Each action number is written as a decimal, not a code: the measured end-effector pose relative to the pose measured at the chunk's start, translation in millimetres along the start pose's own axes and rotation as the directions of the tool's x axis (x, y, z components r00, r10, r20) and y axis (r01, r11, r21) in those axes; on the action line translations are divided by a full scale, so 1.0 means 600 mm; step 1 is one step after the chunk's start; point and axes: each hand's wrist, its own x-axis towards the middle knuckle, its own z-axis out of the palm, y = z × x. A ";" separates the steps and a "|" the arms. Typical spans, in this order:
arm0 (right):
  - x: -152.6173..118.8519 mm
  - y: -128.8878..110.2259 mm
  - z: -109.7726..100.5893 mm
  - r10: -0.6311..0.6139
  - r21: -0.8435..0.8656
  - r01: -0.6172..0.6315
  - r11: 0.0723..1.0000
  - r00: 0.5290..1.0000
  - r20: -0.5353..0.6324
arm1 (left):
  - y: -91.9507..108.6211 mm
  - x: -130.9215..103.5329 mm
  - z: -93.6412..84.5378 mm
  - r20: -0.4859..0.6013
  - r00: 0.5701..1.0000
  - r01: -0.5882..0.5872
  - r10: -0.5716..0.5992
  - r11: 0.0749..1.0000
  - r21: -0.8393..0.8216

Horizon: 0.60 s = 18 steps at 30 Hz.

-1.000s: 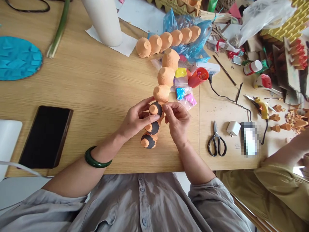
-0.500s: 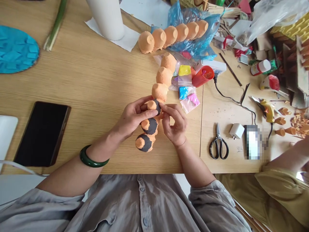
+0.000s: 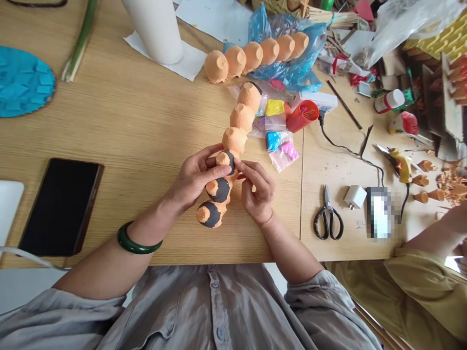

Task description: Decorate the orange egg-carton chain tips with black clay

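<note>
An orange bumpy strip point(image 3: 234, 139) of rounded cups is held above the table, its upper end leaning to the right. Black material point(image 3: 219, 189) surrounds the orange tips of its three lowest cups. My left hand point(image 3: 191, 177) grips the strip from the left, thumb on the third cup from the bottom. On the right side of that same cup, the fingertips of my right hand point(image 3: 257, 189) press against the black material's edge, the fingers bent together. Whether they pinch a loose bit is too small to tell.
A second orange strip point(image 3: 253, 57) lies on a blue plastic bag point(image 3: 310, 63). Coloured clay packets point(image 3: 275, 108), a red cup point(image 3: 306, 115) and scissors point(image 3: 328, 214) are to the right. A tablet point(image 3: 60, 206) lies left. Another person's arm point(image 3: 438, 233) is at the far right.
The view has shifted slightly, so most table items appear a little further left. My right fingers have curled in a bit more beside the black-covered cup; my left hand keeps its hold.
</note>
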 end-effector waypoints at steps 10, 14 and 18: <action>0.001 0.004 0.009 0.512 0.315 -0.507 0.802 0.856 0.072 | 0.008 -0.001 0.003 -0.009 0.997 -0.076 0.077 0.996 0.055; 0.013 0.003 0.006 0.663 0.406 -0.659 0.634 0.733 0.154 | 0.008 -0.003 0.006 0.017 0.998 -0.056 0.055 0.997 0.061; 0.019 -0.001 0.006 0.661 0.421 -0.658 0.624 0.732 0.166 | 0.009 -0.004 0.010 0.014 0.999 -0.051 0.050 0.997 0.062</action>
